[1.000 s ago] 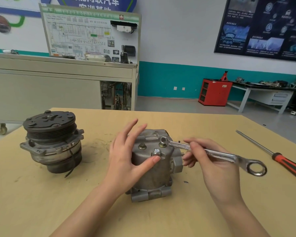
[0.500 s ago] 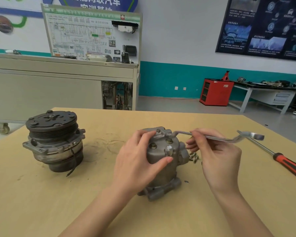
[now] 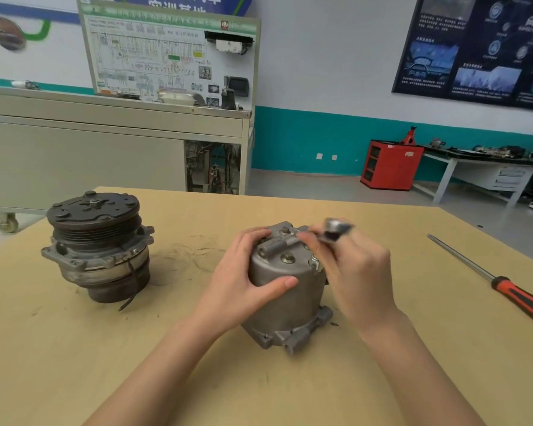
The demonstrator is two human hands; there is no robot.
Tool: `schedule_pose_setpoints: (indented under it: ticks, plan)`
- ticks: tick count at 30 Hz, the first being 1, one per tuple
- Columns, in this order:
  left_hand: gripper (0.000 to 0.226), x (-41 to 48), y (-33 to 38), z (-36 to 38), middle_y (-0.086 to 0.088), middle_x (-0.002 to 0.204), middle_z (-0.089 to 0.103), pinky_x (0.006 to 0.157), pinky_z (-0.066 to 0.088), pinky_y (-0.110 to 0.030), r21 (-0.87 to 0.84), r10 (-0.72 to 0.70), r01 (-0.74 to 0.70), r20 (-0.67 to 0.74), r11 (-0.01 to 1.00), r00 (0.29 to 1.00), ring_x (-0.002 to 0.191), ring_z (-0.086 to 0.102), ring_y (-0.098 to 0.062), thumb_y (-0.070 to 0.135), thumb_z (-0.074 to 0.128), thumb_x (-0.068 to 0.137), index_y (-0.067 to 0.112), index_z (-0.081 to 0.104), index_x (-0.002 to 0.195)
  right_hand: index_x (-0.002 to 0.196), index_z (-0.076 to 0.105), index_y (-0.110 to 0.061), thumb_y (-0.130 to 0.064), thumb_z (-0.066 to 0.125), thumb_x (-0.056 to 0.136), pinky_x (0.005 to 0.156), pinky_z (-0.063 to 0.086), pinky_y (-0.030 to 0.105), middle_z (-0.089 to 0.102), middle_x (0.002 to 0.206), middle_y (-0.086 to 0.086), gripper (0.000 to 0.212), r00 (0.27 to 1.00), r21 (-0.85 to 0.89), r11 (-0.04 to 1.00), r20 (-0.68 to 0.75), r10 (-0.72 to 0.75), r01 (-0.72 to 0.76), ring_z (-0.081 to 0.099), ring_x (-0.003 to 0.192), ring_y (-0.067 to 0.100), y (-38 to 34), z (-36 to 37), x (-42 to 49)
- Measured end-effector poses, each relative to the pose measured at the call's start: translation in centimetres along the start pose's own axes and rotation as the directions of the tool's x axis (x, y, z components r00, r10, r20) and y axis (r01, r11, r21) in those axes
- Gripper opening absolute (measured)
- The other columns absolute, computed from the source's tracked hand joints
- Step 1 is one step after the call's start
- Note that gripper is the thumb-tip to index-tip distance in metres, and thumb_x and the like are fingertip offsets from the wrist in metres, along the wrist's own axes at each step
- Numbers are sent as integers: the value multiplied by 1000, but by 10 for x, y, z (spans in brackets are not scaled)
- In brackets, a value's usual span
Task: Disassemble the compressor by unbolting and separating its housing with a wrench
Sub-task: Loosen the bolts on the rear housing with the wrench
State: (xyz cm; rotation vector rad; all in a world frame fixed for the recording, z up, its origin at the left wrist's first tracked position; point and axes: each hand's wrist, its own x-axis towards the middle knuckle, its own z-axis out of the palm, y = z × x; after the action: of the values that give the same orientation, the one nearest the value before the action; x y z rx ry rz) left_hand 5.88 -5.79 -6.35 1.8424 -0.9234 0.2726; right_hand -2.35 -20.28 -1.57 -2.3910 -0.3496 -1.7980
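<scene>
On wooden table (image 3: 74, 348): left hand (image 3: 243, 278) clasps domed cast-metal housing (image 3: 285, 309), right hand (image 3: 360, 278) grips steel wrench (image 3: 336, 230)

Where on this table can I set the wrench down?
Bare tabletop lies between the right hand and the screwdriver, and between the pulley unit and the left hand. Crowded around the housing, where the hands and wrench meet.

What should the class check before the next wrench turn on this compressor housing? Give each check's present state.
1. Left hand grips the housing: ok.
2. Right hand holds the wrench: ok.
3. Wrench head seated squarely: cannot tell, blurred.
4. Screwdriver lies clear of both hands: ok.
5. Housing flat on the table: not ok, it looks tilted.
</scene>
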Motion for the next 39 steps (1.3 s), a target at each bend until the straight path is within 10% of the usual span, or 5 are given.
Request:
schedule_pose_setpoints:
  ticks: [12, 18, 21, 26, 39]
  plan:
    - [61, -2, 5, 10, 31, 126, 42, 115, 30, -38, 6, 29, -29, -86, 1000, 996, 140, 26, -6, 35, 82, 72, 40, 42, 118, 67, 64, -6, -9, 71, 84, 51, 46, 28, 59, 64, 7, 19, 986, -229, 959, 36, -161, 165, 56, 54, 21, -17, 18, -14]
    - [68, -2, 5, 8, 22, 125, 47, 107, 32, -28, 57, -12, 16, -75, 998, 997, 135, 32, -1, 66, 71, 62, 36, 45, 117, 83, 72, -6, -23, 57, 91, 79, 52, 22, 72, 94, 3, 24, 989, 257, 960, 123, 82, -112, 68, 88, 14, 15, -14, -32]
    - [66, -2, 6, 8, 22, 119, 48, 102, 31, -16, 51, -1, 5, -77, 999, 997, 125, 35, 8, 70, 68, 60, 38, 45, 114, 87, 68, -14, -21, 57, 92, 85, 47, 18, 72, 100, -3, 14, 885, 559, 686, 296, 361, -466, 65, 97, 11, 45, -23, -37]
    - [57, -2, 6, 8, 26, 116, 48, 93, 26, 0, 28, 15, -13, -95, 1000, 995, 115, 30, 27, 69, 62, 61, 45, 42, 109, 79, 68, -11, -8, 45, 87, 72, 53, 27, 69, 97, 13, 24, 625, 739, -148, 645, 440, -657, 63, 75, 19, 86, -2, -28]
    - [65, -2, 4, 9, 37, 122, 40, 107, 38, -33, 41, -12, 15, -76, 999, 997, 133, 38, -7, 71, 62, 61, 47, 38, 117, 92, 51, -8, -13, 46, 85, 53, 53, 19, 69, 73, 12, 9, 448, 529, -439, 849, 282, -726, 63, 56, 12, 113, 52, 13]
